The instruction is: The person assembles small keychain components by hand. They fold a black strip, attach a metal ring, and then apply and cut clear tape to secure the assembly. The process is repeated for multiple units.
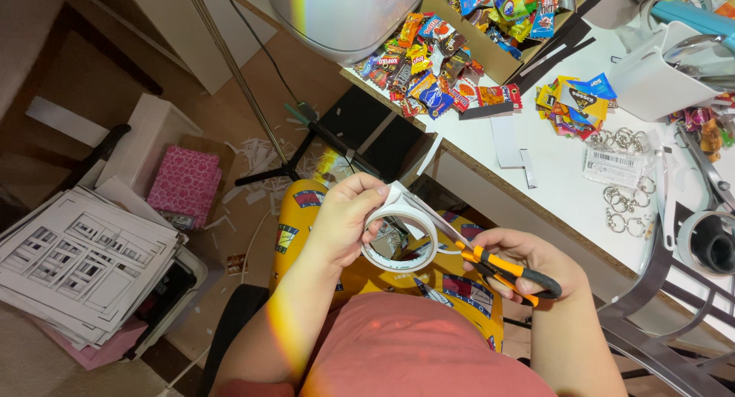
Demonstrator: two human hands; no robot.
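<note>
Scissors sit gripped in the right hand at lower centre, blades against the tape roll. Left hand grasps that white roll.

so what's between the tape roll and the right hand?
Only the scissors: their blades reach from the right hand to the white tape roll held by the left hand. Seen in the head view.
</note>
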